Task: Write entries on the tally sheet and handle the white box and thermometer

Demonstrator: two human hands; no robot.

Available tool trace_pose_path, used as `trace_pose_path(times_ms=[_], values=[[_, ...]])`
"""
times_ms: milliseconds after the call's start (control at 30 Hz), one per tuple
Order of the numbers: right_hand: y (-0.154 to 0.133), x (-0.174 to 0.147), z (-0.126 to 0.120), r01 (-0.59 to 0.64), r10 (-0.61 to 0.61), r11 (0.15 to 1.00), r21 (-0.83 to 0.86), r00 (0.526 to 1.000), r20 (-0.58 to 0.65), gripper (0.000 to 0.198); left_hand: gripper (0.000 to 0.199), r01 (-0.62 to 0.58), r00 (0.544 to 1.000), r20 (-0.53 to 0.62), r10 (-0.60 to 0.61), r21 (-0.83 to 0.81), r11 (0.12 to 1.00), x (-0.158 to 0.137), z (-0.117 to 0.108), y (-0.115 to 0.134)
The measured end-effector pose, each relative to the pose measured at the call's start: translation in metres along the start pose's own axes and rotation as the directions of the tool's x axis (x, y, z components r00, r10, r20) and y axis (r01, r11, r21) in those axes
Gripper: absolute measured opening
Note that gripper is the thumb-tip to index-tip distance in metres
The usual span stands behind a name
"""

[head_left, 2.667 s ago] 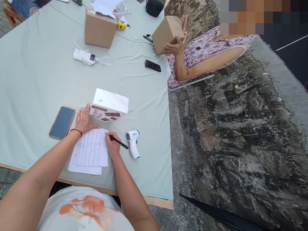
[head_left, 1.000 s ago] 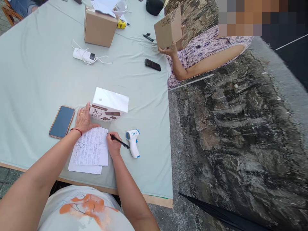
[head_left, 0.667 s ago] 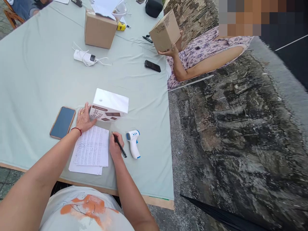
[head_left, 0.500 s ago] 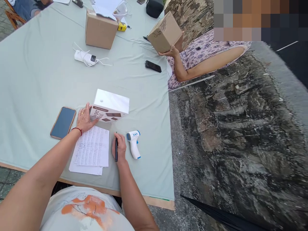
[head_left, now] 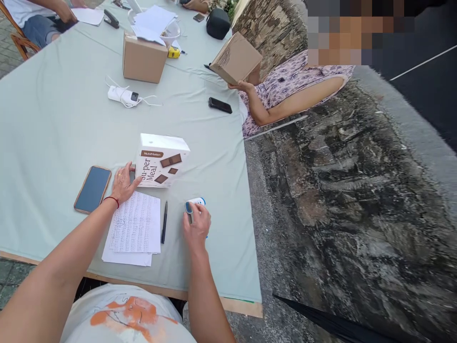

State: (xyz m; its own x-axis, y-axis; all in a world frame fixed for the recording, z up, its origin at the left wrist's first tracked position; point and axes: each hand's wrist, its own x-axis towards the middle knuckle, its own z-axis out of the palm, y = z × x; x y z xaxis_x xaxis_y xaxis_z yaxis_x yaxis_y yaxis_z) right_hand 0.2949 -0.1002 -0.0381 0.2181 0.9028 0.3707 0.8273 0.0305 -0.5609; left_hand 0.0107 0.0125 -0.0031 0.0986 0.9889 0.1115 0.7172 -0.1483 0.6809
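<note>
My left hand (head_left: 124, 183) is at the lower left edge of a white box (head_left: 164, 164) printed "Su·per Meal", its thumb at the front corner and its fingers along the side. The box stands upright on the table. My right hand (head_left: 197, 224) is closed over a white and blue infrared thermometer (head_left: 200, 201), hiding most of its handle. Between my hands a black pen (head_left: 164, 222) lies beside printed sheets (head_left: 137, 228). Left of my left hand lies a smartphone (head_left: 93, 189) with a brown edge.
A cardboard box (head_left: 144, 59) with papers on top, a white device with a cable (head_left: 123, 96) and a black device (head_left: 220, 105) are farther back on the clothed table (head_left: 53, 143). At the right edge a person holds another carton (head_left: 237, 57). Someone sits at the far left.
My right hand has put the pen down beside the sheets and moved right onto the thermometer. The white box has tipped up, showing more of its printed front.
</note>
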Motion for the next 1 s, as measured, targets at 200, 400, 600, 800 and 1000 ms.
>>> trace_pose_path(times_ms=[200,400,600,800,1000], values=[[0.034,0.002,-0.016,-0.315,0.331,0.939,-0.134,0.935,0.123,0.059,0.055,0.029,1.000,-0.007,-0.029,-0.019,0.999,0.002,-0.002,-0.002],[-0.017,0.022,-0.022,-0.499,0.413,0.753,0.430,0.866,0.281,0.051,0.056,0.016,1.000,0.003,-0.016,-0.009,1.000,0.002,-0.002,-0.002],[-0.091,0.061,-0.010,-0.422,0.168,0.458,0.782,0.905,0.390,0.039,0.060,0.009,1.000,0.019,-0.010,0.023,1.000,0.003,-0.002,-0.005],[-0.112,0.081,0.016,-0.442,0.168,0.423,0.791,0.896,0.411,0.039,0.060,-0.019,0.999,0.045,0.016,0.055,0.998,0.002,0.000,-0.009],[-0.115,0.080,0.021,-0.508,0.218,0.349,0.788,0.861,0.459,0.045,0.057,-0.014,0.999,0.046,0.009,0.089,0.996,0.001,0.002,-0.010]])
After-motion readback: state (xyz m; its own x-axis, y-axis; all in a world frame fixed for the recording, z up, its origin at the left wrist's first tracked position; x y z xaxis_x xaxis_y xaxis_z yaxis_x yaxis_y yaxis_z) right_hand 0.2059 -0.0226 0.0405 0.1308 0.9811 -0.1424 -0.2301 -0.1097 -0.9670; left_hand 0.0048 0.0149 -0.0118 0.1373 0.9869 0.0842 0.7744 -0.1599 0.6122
